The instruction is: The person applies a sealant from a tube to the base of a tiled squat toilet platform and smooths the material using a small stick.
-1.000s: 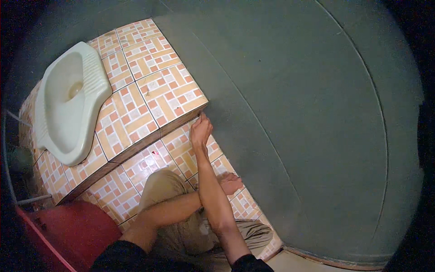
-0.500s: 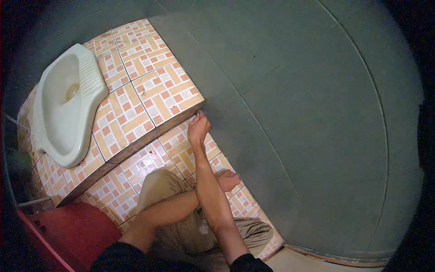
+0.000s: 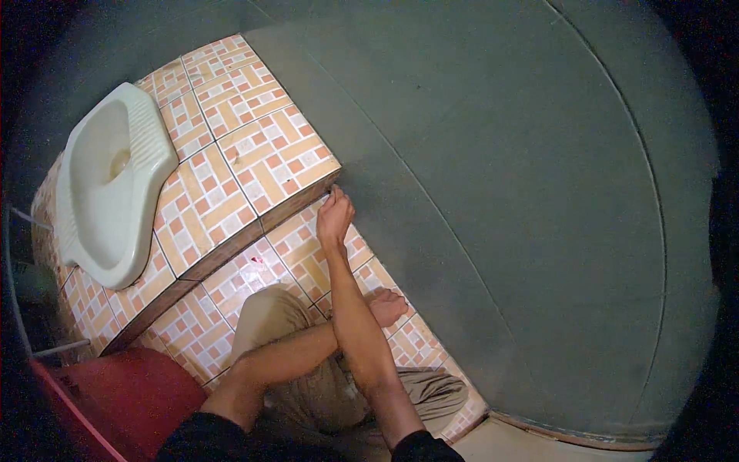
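Observation:
My right hand [image 3: 336, 216] reaches to the outer corner of a tiled step [image 3: 269, 158], where the step meets the dark green wall. Its fingers are pinched together close to the step's front face; anything between them is hidden. My left forearm passes beneath the right one. Beyond the crossing, my left hand [image 3: 389, 307] is low over the tiled floor [image 3: 304, 262] beside the wall's foot. Its fingers look curled closed, and what they hold, if anything, cannot be made out.
A white squat toilet [image 3: 115, 192] is set into the raised step at left. Near my left arm stands a red plastic container [image 3: 138, 389]. The green wall [image 3: 539, 231] fills the right side. A small red scrap [image 3: 255, 260] lies on the floor tiles.
The view has shifted slightly. My right hand stays pinched at the step's corner, with only a slight shift of its fingers. My left hand stays in place.

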The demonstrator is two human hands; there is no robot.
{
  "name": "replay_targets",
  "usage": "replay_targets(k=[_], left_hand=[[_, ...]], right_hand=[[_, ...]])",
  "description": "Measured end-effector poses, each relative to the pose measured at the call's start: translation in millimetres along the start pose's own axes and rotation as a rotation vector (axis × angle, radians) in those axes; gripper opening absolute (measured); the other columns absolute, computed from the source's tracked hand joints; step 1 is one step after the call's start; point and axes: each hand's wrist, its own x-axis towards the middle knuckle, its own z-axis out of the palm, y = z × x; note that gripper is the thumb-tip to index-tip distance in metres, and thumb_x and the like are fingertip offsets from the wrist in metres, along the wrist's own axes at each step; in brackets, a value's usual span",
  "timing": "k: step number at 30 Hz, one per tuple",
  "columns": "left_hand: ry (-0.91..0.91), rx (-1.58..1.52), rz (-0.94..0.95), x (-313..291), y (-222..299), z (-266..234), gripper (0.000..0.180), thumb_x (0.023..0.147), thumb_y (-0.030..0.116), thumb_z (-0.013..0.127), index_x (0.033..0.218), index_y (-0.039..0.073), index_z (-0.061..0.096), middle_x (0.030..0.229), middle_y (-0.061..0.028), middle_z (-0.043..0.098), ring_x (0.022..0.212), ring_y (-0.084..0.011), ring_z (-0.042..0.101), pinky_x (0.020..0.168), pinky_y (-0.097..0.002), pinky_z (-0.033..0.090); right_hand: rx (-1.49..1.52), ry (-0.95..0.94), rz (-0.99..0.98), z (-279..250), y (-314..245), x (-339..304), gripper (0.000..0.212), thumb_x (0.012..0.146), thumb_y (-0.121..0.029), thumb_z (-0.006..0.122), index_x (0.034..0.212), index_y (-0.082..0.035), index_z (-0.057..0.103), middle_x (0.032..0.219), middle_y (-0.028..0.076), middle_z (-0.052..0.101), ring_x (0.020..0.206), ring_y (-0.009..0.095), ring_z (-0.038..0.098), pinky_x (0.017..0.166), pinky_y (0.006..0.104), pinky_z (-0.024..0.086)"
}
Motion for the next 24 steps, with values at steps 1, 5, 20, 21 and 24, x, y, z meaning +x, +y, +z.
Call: replay_targets(k=[1,5,20,21,24], left_hand=[[-0.038,0.040,-0.009,-6,-7,-3,0.008,0.072,0.012,0.060,0.070,0.005,0.061,0.070,-0.0121,0.062,0.071,-0.0281,0.064,0.063,-0.0416,0.051],[-0.023,0.035,0.094,7,3,-6,0.006,0.072,0.014,0.058,0.072,0.008,0.060,0.068,-0.0104,0.062,0.069,-0.0270,0.064,0.061,-0.0412,0.051],[-0.073,0.103,0.091,3,3,-12,0.009,0.072,0.013,0.059,0.077,0.006,0.062,0.072,-0.0147,0.061,0.063,-0.0297,0.062,0.058,-0.0402,0.050],[-0.025,0.065,0.117,1,4,-9,0.010,0.073,0.013,0.058,0.078,0.005,0.062,0.073,-0.0152,0.061,0.065,-0.0299,0.063,0.059,-0.0404,0.050],[-0.015,-0.015,0.105,-4,-11,11,0.011,0.074,0.012,0.057,0.080,0.004,0.062,0.076,-0.0157,0.062,0.069,-0.0307,0.064,0.063,-0.0416,0.050]], right_hand=[[0.018,0.006,0.031,4,-11,-1,0.029,0.086,-0.006,0.045,0.107,0.006,0.061,0.094,0.030,0.061,0.088,0.044,0.060,0.080,0.0473,0.047],[-0.027,-0.011,0.045,-2,6,-5,0.029,0.086,-0.006,0.046,0.108,0.005,0.061,0.093,0.030,0.062,0.088,0.043,0.060,0.081,0.0474,0.047],[0.018,0.069,0.020,-1,0,-9,0.030,0.086,-0.004,0.043,0.108,0.006,0.061,0.088,0.032,0.060,0.085,0.044,0.060,0.078,0.0494,0.046],[0.040,0.038,0.027,0,1,-11,0.030,0.086,-0.003,0.043,0.107,0.006,0.061,0.088,0.032,0.060,0.085,0.044,0.060,0.078,0.0489,0.046],[0.074,0.006,0.005,3,-9,-8,0.029,0.085,-0.003,0.043,0.106,0.006,0.062,0.089,0.031,0.061,0.085,0.044,0.060,0.078,0.0482,0.047]])
